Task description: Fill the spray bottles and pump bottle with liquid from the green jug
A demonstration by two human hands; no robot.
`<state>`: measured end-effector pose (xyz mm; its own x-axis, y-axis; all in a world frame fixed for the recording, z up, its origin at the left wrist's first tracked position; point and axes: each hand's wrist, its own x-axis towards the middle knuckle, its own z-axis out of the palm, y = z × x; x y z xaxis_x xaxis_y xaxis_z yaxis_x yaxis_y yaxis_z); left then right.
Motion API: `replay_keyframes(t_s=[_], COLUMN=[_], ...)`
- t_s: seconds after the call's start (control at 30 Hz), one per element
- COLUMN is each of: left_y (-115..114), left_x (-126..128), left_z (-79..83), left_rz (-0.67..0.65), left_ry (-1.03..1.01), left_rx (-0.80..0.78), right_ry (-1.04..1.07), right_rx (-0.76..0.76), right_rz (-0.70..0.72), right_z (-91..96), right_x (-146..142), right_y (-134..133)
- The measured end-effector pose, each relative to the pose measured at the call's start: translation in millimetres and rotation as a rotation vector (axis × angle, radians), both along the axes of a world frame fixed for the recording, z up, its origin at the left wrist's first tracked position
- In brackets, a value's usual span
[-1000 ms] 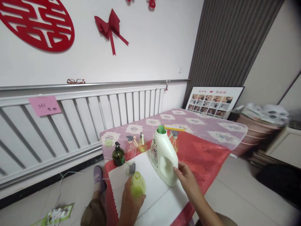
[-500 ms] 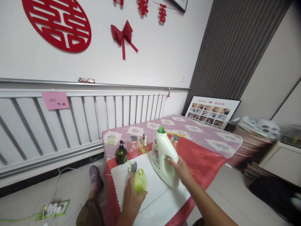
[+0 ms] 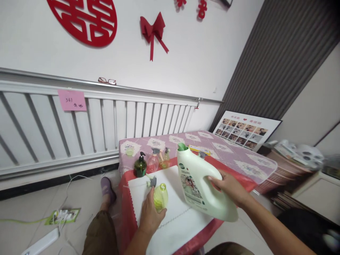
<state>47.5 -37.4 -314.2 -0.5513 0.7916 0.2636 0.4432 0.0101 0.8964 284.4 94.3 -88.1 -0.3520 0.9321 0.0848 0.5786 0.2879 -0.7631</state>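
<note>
I see the jug (image 3: 198, 177) tipped in the right hand (image 3: 230, 186), its mouth up toward the radiator and its base low on the right; it looks lifted off the table, though the underside is hidden. The right hand is closed round the handle, thumb over it; I judge that grip suits a bulky body, letting the wrist set the tilt. A green insert (image 3: 181, 146) sits in the open mouth.

Just left of the jug, I have the green bottle (image 3: 161, 197) in the left hand (image 3: 149, 215), fingers and thumb wrapped round its side, probably to steady something light. Its neck is bare and faces up. The spray head (image 3: 153, 181) lies just beyond that hand, probably set aside to leave the neck free.

Under the work, a white mat (image 3: 183, 226) over a red cloth (image 3: 128, 203) likely guards the table (image 3: 225, 143) against drips. The dark bottle (image 3: 140, 167), pink bottle (image 3: 152, 163) and yellow bottle (image 3: 165, 162) stand grouped behind, apparently out of the hands' way.

Farther out, the yellow box (image 3: 199, 150) lies flat behind the jug.
</note>
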Motion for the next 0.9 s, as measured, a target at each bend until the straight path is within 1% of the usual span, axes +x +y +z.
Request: replay_keyframes(t_s=[0.1,0.2,0.3,0.43,0.6,0.67,0.8,0.9], left_y=[2,3,1,0,0,0,0,-1], left_x=[-2,-3,-2,-1,-2,-2,-2,-2], left_z=[-5.2,-7.0,-5.0,-2.0,-0.4,0.2,1.3,1.9], left_rz=[0.023,0.056,0.076,0.09,0.107,0.111,0.124,0.147], left_ry=[-0.067,-0.086,-0.078,-0.066,-0.074,-0.077,-0.073,-0.055], left_rx=[0.029,0.046,0.071,0.086,0.086,0.083,0.088,0.096], right_ry=[-0.084,-0.102,-0.128,-0.164,-0.225,-0.267,-0.366,-0.412], right_rx=[-0.024,-0.062,-0.09,-0.142,-0.18,-0.168,-0.076,-0.024], right_rz=[0.025,0.11,0.201,0.284,0.364,0.393,0.448,0.455], right_z=[11.3,22.0,30.5,37.7,41.6,42.0,42.3,43.9], right_x=[5,7,5,0,-8,-12,-20,-27], right_y=[-3,-6,-8,-12,-15,-14,-13,-12])
